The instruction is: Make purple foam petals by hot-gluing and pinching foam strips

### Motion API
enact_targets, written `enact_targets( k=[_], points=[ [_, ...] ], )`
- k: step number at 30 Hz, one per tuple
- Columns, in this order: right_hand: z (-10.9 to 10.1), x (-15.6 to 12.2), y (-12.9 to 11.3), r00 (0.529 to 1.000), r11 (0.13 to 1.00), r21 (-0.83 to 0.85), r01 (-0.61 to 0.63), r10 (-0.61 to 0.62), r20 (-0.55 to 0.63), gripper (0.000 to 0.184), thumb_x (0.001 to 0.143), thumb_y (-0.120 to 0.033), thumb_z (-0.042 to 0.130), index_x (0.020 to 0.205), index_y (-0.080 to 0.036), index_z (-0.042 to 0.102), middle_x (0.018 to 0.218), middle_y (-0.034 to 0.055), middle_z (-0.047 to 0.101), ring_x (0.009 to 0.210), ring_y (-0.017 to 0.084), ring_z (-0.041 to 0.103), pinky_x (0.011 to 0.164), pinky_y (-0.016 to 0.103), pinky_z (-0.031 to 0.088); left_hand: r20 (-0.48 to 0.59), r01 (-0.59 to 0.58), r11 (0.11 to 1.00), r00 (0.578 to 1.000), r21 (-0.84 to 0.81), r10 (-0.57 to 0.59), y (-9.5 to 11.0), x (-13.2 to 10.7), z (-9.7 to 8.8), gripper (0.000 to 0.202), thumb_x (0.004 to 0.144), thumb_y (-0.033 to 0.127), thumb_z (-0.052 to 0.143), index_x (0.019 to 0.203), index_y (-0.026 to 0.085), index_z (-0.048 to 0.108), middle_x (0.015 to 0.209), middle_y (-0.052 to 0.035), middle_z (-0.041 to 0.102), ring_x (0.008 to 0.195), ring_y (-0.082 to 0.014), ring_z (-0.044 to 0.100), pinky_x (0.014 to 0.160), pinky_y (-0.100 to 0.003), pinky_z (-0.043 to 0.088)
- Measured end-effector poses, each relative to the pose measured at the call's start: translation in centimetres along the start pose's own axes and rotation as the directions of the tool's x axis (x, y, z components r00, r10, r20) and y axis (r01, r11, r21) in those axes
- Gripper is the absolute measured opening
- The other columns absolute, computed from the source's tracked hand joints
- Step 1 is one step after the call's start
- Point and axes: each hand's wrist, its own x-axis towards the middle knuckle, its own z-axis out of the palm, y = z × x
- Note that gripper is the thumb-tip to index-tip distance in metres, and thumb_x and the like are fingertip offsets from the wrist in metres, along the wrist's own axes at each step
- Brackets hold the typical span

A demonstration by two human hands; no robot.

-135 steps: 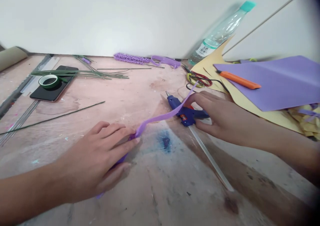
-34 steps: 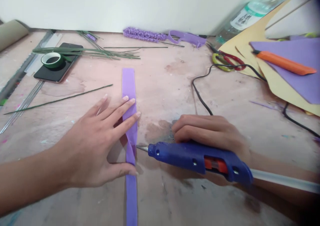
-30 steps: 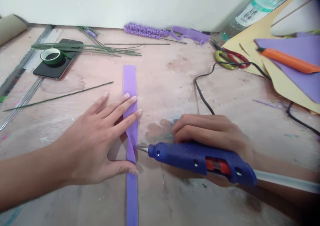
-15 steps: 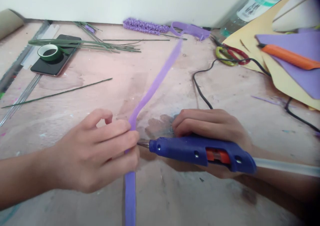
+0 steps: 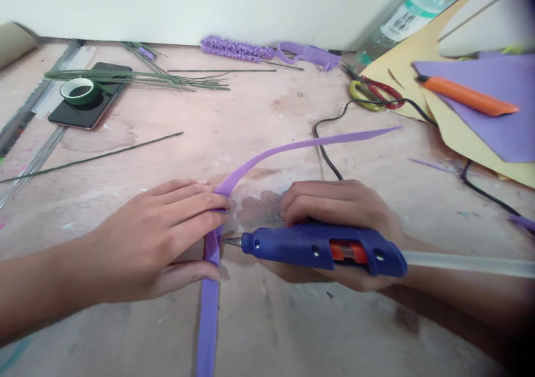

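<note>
A long purple strip (image 5: 208,327), paper or foam, runs up from the bottom edge and passes under the fingers of my left hand (image 5: 167,240). There it is folded or doubled. Its upper part curves away to the right, over the black cord. My left fingertips and thumb hold the strip against the table. In my right hand (image 5: 343,204) is a blue hot glue gun (image 5: 292,247), lying sideways with a clear glue stick (image 5: 463,263) out of its back. The metal nozzle points left, just beside the strip; whether it touches cannot be made out.
At the upper left, a phone (image 5: 98,109) lies under green stems (image 5: 167,79) and a tape roll (image 5: 79,91). A purple fluffy spike (image 5: 236,48) rests along the wall. Scissors (image 5: 376,94), a cutter (image 5: 468,94), yellow sheets (image 5: 451,126) and a bottle (image 5: 401,23) are at right.
The strip's upper end has swung down to the right. My left fingers have straightened and spread along the strip. The glue gun appears slightly further left, and the whole view has shifted a little.
</note>
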Motion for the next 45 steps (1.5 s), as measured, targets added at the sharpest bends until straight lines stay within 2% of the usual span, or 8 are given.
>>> enact_targets(
  k=[6, 11, 17, 26, 30, 35, 41, 45],
  points=[
    [0.37, -0.01, 0.36, 0.999, 0.998, 0.054, 0.028, -0.026, -0.033, 0.041, 0.105, -0.057, 0.046, 0.089, -0.02, 0.056, 0.076, 0.0028, 0.058, 0.067, 0.015, 0.055, 0.06, 0.028, 0.044, 0.017, -0.023, 1.0, 1.0, 0.014, 0.023, -0.01, 0.0, -0.01, 0.044, 0.105, 0.051, 0.055, 0.121, 0.011, 0.064, 0.133, -0.0147, 0.072, 0.125, -0.0282, 0.066, 0.113, -0.045, 0.044],
    [0.31, 0.03, 0.3, 1.0, 0.998, 0.061, 0.01, -0.008, -0.03, 0.037, 0.104, -0.054, 0.05, 0.09, -0.021, 0.057, 0.075, 0.0022, 0.059, 0.067, 0.015, 0.056, 0.063, 0.028, 0.046, -0.02, -0.066, 0.995, 0.998, 0.08, 0.068, 0.04, -0.07, -0.19, 0.027, 0.106, 0.042, 0.057, 0.11, 0.016, 0.067, 0.134, -0.0115, 0.071, 0.121, -0.0274, 0.067, 0.097, -0.043, 0.044],
    [0.15, 0.28, -0.03, 1.0, 0.999, 0.043, 0.002, -0.001, -0.026, 0.039, 0.106, -0.053, 0.046, 0.088, -0.02, 0.056, 0.077, 0.0028, 0.061, 0.069, 0.015, 0.059, 0.066, 0.028, 0.05, -0.081, -0.107, 0.98, 0.989, 0.165, 0.122, 0.12, -0.34, -0.36, 0.027, 0.102, 0.036, 0.064, 0.116, 0.013, 0.062, 0.136, -0.0204, 0.065, 0.112, -0.0273, 0.068, 0.089, -0.041, 0.047],
    [0.34, -0.09, 0.65, 0.999, 0.999, 0.04, 0.027, -0.026, -0.036, 0.033, 0.103, -0.05, 0.051, 0.089, -0.02, 0.056, 0.076, 0.0018, 0.058, 0.068, 0.015, 0.057, 0.064, 0.029, 0.047, -0.072, -0.083, 0.996, 0.994, 0.02, 0.084, 0.43, 0.01, -0.32, 0.019, 0.106, 0.031, 0.06, 0.099, 0.015, 0.068, 0.094, -0.0039, 0.075, 0.097, -0.0236, 0.069, 0.085, -0.04, 0.042],
    [0.37, -0.26, 0.92, 0.998, 0.999, 0.023, 0.049, -0.049, -0.027, 0.034, 0.102, -0.051, 0.052, 0.09, -0.02, 0.057, 0.076, 0.0015, 0.057, 0.067, 0.015, 0.056, 0.063, 0.028, 0.045, -0.048, -0.066, 0.998, 0.997, 0.016, 0.067, 0.43, 0.14, -0.38, 0.018, 0.107, 0.029, 0.056, 0.1, 0.016, 0.067, 0.093, -0.0027, 0.076, 0.091, -0.0224, 0.067, 0.083, -0.04, 0.041],
    [0.2, -0.27, 0.78, 0.999, 0.999, -0.011, 0.043, -0.043, 0.003, 0.019, 0.091, -0.034, 0.071, 0.088, -0.021, 0.058, 0.076, -0.0012, 0.057, 0.065, 0.012, 0.056, 0.063, 0.026, 0.045, -0.019, -0.07, 0.998, 0.997, -0.012, 0.069, 0.41, 0.14, -0.36, 0.019, 0.108, 0.028, 0.054, 0.099, 0.017, 0.067, 0.098, -0.0033, 0.077, 0.093, -0.023, 0.066, 0.084, -0.039, 0.042],
    [0.09, -0.24, 0.52, 1.0, 0.998, 0.055, 0.027, -0.027, -0.008, 0.02, 0.097, -0.041, 0.059, 0.091, -0.022, 0.058, 0.077, 0.0004, 0.058, 0.067, 0.014, 0.058, 0.064, 0.027, 0.047, 0.02, -0.061, 0.997, 0.998, -0.051, 0.062, 0.05, 0.12, -0.33, 0.022, 0.108, 0.031, 0.053, 0.099, 0.017, 0.067, 0.102, -0.0056, 0.075, 0.096, -0.025, 0.063, 0.086, -0.04, 0.041],
    [0.11, -0.17, 0.08, 0.999, 0.998, 0.038, -0.045, 0.045, 0.001, 0.019, 0.095, -0.037, 0.067, 0.089, -0.022, 0.058, 0.077, -0.0014, 0.058, 0.067, 0.013, 0.056, 0.066, 0.026, 0.048, 0.012, -0.069, 0.995, 0.997, -0.077, 0.07, -0.14, -0.06, -0.29, 0.018, 0.107, 0.032, 0.056, 0.102, 0.018, 0.066, 0.102, -0.0049, 0.074, 0.095, -0.0243, 0.061, 0.085, -0.039, 0.041]
  ],
)
